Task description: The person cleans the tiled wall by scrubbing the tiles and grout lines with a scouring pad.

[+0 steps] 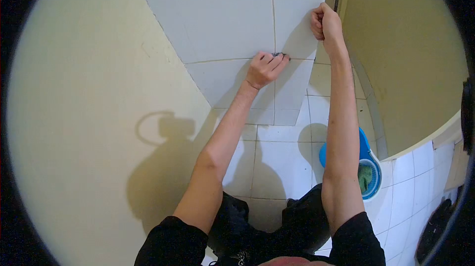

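Observation:
My left hand is closed, its fingers pressed against the white tiled wall where two grout lines cross. A small dark bluish-grey piece shows between and beyond those fingertips; its kind is hard to make out. Higher up, my right hand is curled into a fist and leans on the right edge of the tiled wall. Nothing sticks out of that fist, and its palm is hidden.
On the white tiled floor, a blue bucket with a basket holding a green cloth stands right of my legs, partly behind my right arm. A cream wall rises at left, a curved yellowish panel at right.

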`<state>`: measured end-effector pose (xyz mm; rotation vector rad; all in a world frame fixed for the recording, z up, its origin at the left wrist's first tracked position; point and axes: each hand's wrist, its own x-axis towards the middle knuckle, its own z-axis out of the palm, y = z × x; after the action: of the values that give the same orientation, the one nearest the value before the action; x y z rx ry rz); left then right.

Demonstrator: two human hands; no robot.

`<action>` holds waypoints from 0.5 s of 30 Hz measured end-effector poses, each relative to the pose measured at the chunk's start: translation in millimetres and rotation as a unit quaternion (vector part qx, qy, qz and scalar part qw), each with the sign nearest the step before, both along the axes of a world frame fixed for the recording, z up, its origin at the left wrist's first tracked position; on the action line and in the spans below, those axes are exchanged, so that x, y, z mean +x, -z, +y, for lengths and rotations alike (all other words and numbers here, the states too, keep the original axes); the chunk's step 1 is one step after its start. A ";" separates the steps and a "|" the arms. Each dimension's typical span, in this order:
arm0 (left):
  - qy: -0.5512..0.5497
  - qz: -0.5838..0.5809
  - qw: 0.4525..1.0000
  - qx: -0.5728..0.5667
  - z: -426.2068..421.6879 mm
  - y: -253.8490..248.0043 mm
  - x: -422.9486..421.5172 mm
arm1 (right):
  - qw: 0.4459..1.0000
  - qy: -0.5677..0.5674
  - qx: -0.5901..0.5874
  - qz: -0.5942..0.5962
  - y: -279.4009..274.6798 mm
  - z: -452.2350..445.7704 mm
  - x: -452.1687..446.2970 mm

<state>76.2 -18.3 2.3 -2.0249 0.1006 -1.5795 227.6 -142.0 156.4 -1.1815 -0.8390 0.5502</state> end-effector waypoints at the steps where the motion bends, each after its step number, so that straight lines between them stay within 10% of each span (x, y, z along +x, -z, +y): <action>1: -0.004 0.002 1.000 0.008 -1.1 -11.6 -1.9 | 1.000 0.001 -0.002 0.001 0.5 -0.8 -0.4; 15: 0.001 0.017 1.000 -0.017 -7.5 0.2 8.0 | 1.000 -0.001 0.013 -0.005 1.5 -0.2 1.3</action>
<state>84.2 -25.8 2.1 -2.0787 0.0903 -1.5573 228.8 -142.3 154.9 -1.1595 -0.8535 0.5350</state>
